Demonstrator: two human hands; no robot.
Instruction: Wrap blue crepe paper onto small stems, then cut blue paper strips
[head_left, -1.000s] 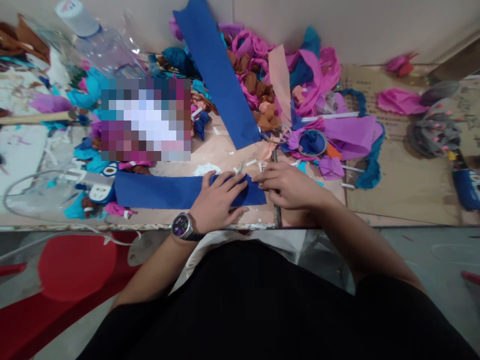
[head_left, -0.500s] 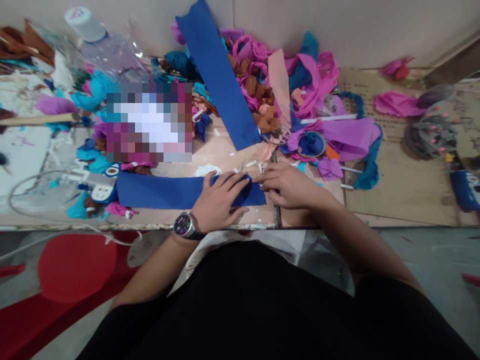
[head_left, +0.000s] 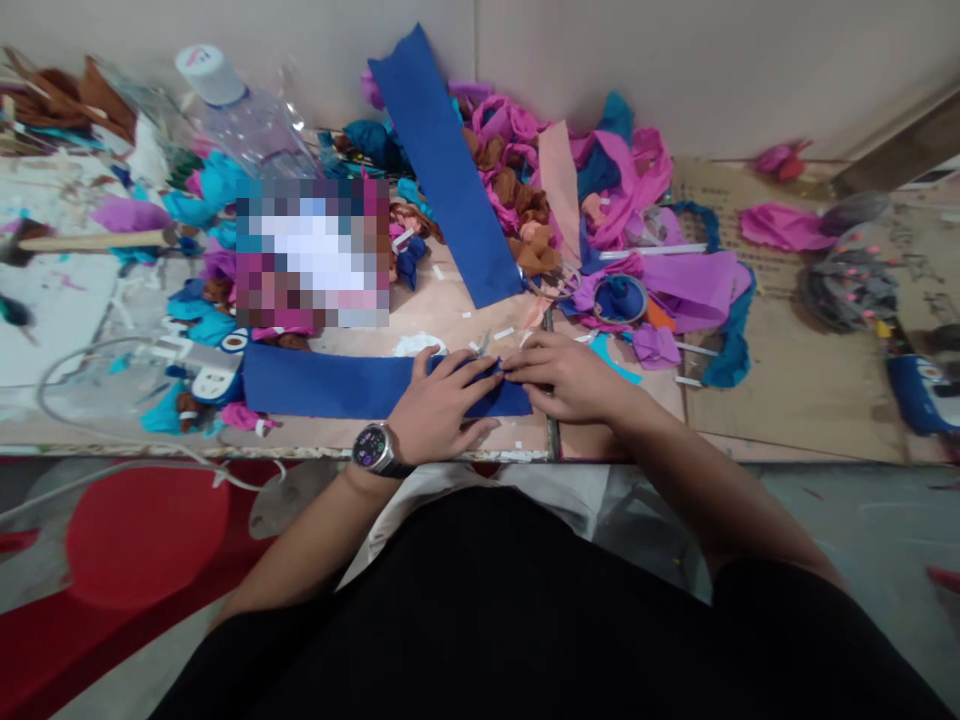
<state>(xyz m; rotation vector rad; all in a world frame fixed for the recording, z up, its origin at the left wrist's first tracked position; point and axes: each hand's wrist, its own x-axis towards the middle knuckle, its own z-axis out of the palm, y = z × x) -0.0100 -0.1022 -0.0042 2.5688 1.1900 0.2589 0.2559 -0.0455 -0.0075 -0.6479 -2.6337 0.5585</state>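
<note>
Pretty even, soft indoor light, no harsh shadows or glare. Slightly soft all over, edges bowed by the wide lens, pixelated patch upper left.

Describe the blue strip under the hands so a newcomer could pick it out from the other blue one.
Start at the near edge of the worktable, right in front of the person. The flat blue strip lies there lengthwise along that edge, with the left hand and right hand pressing its right end. The other blue strip slants up toward the wall, untouched.
</note>
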